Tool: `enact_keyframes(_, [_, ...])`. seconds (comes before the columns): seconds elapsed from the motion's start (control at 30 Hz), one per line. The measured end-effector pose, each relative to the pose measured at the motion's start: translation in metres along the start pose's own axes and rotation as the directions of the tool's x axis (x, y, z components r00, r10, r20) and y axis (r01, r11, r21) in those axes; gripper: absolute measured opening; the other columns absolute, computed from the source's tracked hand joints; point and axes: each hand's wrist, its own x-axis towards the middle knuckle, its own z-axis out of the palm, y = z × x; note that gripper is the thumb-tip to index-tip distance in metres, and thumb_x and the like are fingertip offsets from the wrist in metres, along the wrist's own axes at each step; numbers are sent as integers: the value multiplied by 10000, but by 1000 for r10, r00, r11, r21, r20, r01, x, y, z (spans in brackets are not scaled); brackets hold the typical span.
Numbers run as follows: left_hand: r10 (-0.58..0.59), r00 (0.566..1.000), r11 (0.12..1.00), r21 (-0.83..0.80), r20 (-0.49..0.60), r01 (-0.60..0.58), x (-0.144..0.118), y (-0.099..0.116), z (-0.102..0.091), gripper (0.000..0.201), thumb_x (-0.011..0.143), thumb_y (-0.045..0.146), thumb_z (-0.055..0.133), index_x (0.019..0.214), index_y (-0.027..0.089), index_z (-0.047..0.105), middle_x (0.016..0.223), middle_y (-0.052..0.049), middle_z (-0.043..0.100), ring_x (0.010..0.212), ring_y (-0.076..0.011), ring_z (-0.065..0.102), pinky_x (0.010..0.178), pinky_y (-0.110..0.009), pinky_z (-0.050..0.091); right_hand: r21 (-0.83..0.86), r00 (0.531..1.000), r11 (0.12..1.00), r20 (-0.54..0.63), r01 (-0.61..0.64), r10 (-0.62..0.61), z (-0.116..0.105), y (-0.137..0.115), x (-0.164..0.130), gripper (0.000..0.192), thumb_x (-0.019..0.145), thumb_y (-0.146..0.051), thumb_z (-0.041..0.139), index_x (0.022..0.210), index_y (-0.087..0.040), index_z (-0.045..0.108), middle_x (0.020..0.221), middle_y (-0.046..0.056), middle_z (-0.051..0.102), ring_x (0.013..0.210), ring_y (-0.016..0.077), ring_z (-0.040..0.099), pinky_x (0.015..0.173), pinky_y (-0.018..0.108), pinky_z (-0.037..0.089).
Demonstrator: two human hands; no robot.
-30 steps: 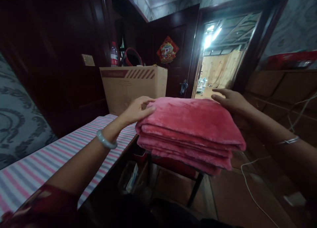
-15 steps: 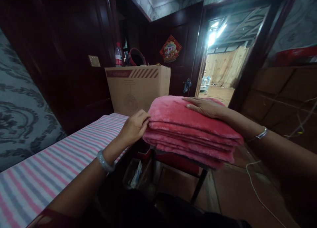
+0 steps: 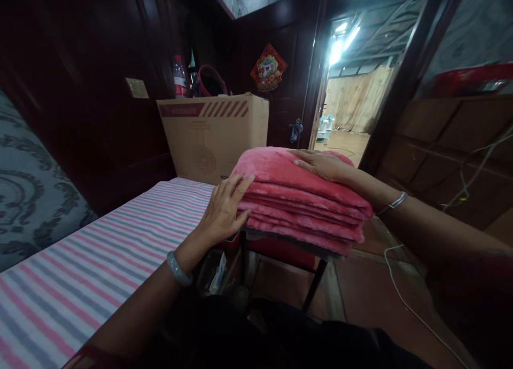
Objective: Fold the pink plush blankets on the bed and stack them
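Note:
A thick, plush pink-red blanket (image 3: 296, 193), folded into several layers, lies on a dark-legged chair with a red seat (image 3: 280, 253). Against the left side of the folds rests my left hand (image 3: 226, 206), its fingers apart and the thumb low along the lower layers. My right hand (image 3: 323, 165) lies flat over the far right part of the top layer, fingers stretched out. Neither hand grips the fabric. The far edge of the blanket is partly hidden behind my right hand.
A bed with a striped sheet (image 3: 120, 246) runs along the left. Behind it stands a cardboard box (image 3: 212, 134) with a bottle (image 3: 179, 78) on top. A white cable (image 3: 404, 299) trails over the floor at right, and a doorway opens at the back.
My left hand has loosened from a pinch at the blanket's left edge and now lies open against its side. My right hand stays on top. The view has shifted slightly.

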Motion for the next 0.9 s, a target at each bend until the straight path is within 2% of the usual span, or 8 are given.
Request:
enact_keyframes(0.13, [-39, 999, 998, 44, -14, 40, 8, -2, -9, 784, 857, 305, 628, 1549, 212, 274, 1361, -150, 482, 1217, -317, 478, 1008, -478, 413, 24, 1000, 999, 8, 25, -25, -3, 2, 2, 727, 943, -723, 285, 1523, -303, 413, 1517, 25, 483, 1372, 316, 472, 1174, 539, 339])
enact_keyframes(0.23, [-41, 999, 996, 76, -3, 41, 23, -5, -16, 780, 831, 334, 657, 1521, 190, 324, 1389, -159, 469, 1243, -329, 458, 1025, -488, 395, 28, 1000, 1000, 0, 13, -13, -7, 1, 4, 744, 941, -724, 300, 1530, -282, 403, 1539, 41, 452, 1396, 323, 439, 1183, 543, 325])
enact_keyframes(0.37, [-16, 997, 999, 45, 73, 13, 36, -4, -13, 708, 828, 280, 637, 1481, 191, 378, 1454, -155, 438, 1304, -328, 417, 1061, -493, 382, 55, 997, 996, 8, 72, -73, -12, -6, 3, 701, 952, -700, 324, 1518, -298, 423, 1536, 33, 457, 1405, 312, 428, 1191, 541, 314])
enact_keyframes(0.47, [-54, 992, 998, 49, 111, 49, 31, 0, -1, 595, 816, 161, 585, 1400, 202, 477, 1385, -142, 490, 1236, -317, 461, 1004, -487, 431, 64, 993, 991, 33, 115, -117, -15, -12, -1, 696, 953, -696, 332, 1517, -300, 425, 1548, 27, 439, 1418, 306, 410, 1200, 537, 299])
enact_keyframes(0.57, [-80, 993, 995, 59, 81, 76, 21, 4, 8, 563, 785, 93, 568, 1338, 189, 524, 1361, -150, 491, 1217, -318, 464, 988, -482, 444, 65, 989, 988, 37, 140, -143, -15, -18, -6, 680, 958, -689, 327, 1523, -319, 410, 1562, 15, 415, 1435, 304, 383, 1210, 547, 275])
enact_keyframes(0.73, [-79, 995, 996, 46, 60, 76, 15, 5, 9, 565, 768, 116, 607, 1319, 214, 525, 1356, -145, 484, 1201, -320, 472, 978, -498, 447, 25, 991, 991, 19, 134, -134, -11, -20, -11, 655, 969, -674, 319, 1525, -337, 398, 1566, 18, 408, 1441, 310, 372, 1198, 575, 280])
enact_keyframes(0.9, [-69, 996, 994, 94, 65, 63, 11, 9, 11, 548, 739, 60, 585, 1274, 177, 557, 1346, -157, 490, 1195, -320, 466, 977, -473, 450, -38, 995, 995, 18, 97, -96, -3, -20, -13, 683, 957, -696, 320, 1530, -332, 390, 1581, 40, 377, 1452, 325, 349, 1187, 589, 283])
